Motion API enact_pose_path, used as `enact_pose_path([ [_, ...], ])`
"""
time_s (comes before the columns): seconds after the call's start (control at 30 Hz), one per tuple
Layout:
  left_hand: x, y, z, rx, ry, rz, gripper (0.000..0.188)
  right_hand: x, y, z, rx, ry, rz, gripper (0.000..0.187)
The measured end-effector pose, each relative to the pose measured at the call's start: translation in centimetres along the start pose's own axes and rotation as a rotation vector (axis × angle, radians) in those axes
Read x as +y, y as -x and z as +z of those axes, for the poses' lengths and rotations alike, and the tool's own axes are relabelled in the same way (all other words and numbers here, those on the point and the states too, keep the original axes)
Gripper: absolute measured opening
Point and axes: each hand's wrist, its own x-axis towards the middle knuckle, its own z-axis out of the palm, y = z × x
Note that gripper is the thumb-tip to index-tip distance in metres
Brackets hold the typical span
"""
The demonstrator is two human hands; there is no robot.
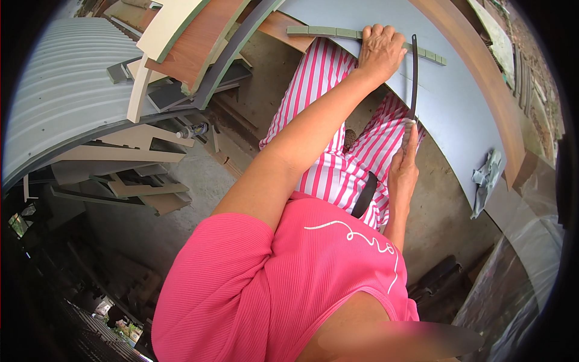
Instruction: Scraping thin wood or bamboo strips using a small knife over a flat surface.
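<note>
A long, narrow grey-green strip (333, 31), crossed by several lines along its length, lies on the pale blue-grey board (455, 99) in front of me. My left hand (381, 53) is closed over the strip's middle, its fingers curled around the far edge. In my right hand (404, 169) is one end of a bare, dark hacksaw blade (415, 78), with the index finger stretched along it. The blade points away from me and crosses the strip just right of my left hand. Whether its teeth have cut into the strip cannot be made out.
Curved brown edging (482, 66) borders the board, and a crumpled grey-blue rag (486, 175) hangs at its right. Cut panels (187, 54) lean at the left beside a corrugated metal sheet (72, 72). Offcuts (126, 157) and a bottle (194, 130) lie below.
</note>
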Motion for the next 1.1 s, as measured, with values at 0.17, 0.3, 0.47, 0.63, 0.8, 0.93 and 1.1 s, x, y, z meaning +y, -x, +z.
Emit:
enact_pose_path([
  [0.17,0.2,-0.1,0.1,0.014,0.007,0.013,0.021,0.2,0.1,0.2,0.041,0.01,-0.038,0.067],
  [0.3,0.1,-0.1,0.0,0.021,0.014,0.015,0.021,0.0,-0.1,0.0,0.021,-0.015,0.012,0.066],
  [0.47,0.1,-0.1,-0.2,0.011,0.039,0.009,0.018,-0.8,-2.3,0.1,0.055,0.05,-0.028,0.063],
  [0.63,0.1,0.0,-0.1,0.02,0.028,0.014,0.019,-2.7,-6.9,0.3,0.106,0.058,-0.174,0.059],
  [0.8,0.4,0.0,-0.2,0.009,0.018,0.01,0.019,-4.8,-10.6,-0.2,0.076,0.056,-0.164,0.06],
  [0.93,0.3,0.1,-0.5,-0.012,0.011,0.01,0.019,-5.4,-10.8,-0.7,0.04,0.041,-0.125,0.06],
  [1.1,0.2,0.3,-0.4,-0.02,0.008,0.01,0.02,-3.7,-8.3,-0.1,0.088,0.071,-0.16,0.06],
])
